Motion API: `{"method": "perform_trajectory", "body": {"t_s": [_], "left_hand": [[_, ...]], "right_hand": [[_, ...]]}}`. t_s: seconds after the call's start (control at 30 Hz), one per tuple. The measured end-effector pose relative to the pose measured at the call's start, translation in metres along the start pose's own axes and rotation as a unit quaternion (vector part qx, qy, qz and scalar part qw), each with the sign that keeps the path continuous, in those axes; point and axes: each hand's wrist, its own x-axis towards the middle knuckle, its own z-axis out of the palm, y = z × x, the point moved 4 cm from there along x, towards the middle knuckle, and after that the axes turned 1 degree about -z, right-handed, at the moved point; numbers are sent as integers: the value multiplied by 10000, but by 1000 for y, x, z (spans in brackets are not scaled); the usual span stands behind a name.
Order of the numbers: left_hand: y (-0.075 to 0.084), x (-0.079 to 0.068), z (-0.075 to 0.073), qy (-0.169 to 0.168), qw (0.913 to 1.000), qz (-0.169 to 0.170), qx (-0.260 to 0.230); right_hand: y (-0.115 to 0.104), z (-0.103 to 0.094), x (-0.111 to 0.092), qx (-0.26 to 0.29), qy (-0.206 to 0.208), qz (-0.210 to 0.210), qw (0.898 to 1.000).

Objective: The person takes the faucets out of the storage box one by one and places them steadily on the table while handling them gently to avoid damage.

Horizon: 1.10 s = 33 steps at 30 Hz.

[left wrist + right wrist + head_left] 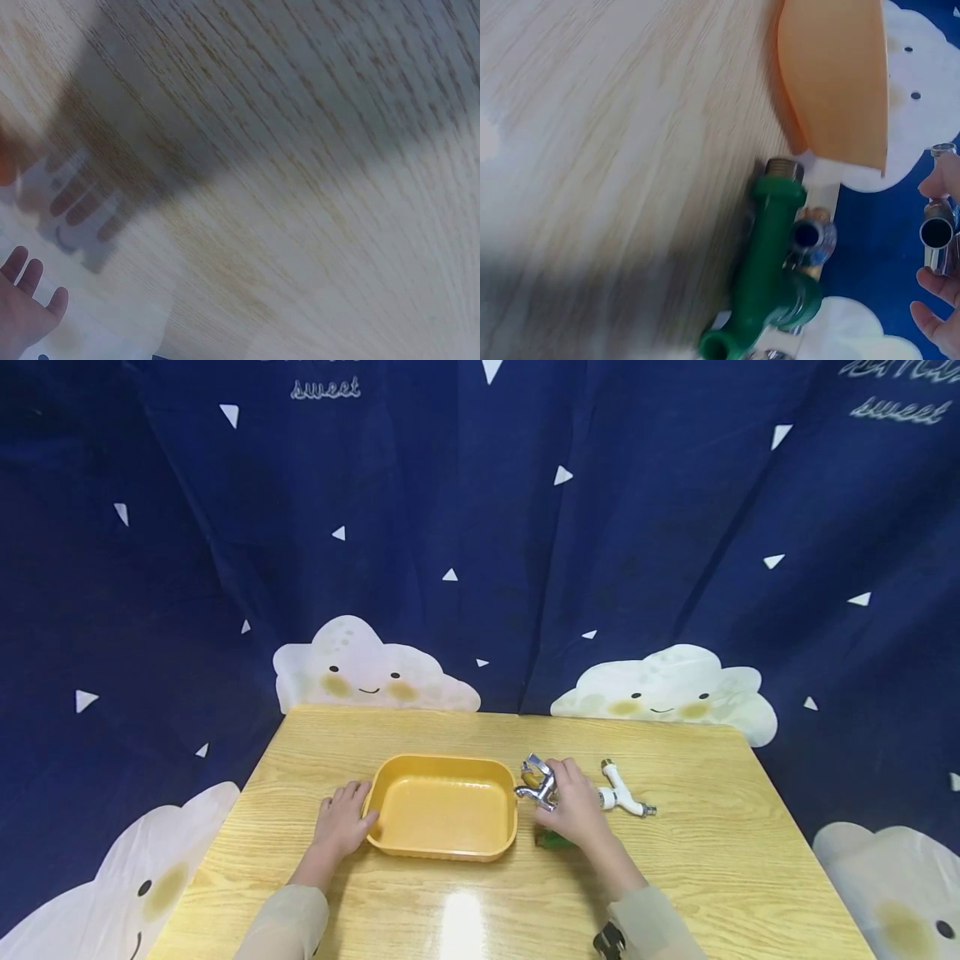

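Observation:
My right hand (574, 806) holds a chrome faucet (542, 793) just past the right side of a yellow plastic tray (442, 852). In the right wrist view, the thumb and fingers stand around this faucet, raised above the table. A green faucet (769, 247) lies on the table below that hand, mostly hidden by it in the head view. Behind the green one, another metal faucet (810, 238) shows in part. My left hand (343, 818) rests at the tray's left rim, thumb over the edge and fingers extended. Nothing else shows in the tray.
A white faucet (624, 795) with metal ends lies on the wooden table (690, 877), right of my right hand. Behind the table's back edge hangs a dark blue curtain (480, 510) with white clouds and triangles.

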Motion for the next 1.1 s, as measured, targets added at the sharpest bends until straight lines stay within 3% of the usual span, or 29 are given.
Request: {"method": "perform_trajectory", "body": {"t_s": [0.57,1.1], "left_hand": [[0,0,0,-11,9999,-51,-100],[-1,1,2,-53,9998,-105,-178]], "right_hand": [[54,-12,-39,-61,135,1084,9940],[90,-17,-71,38,24,1969,9804]]}}
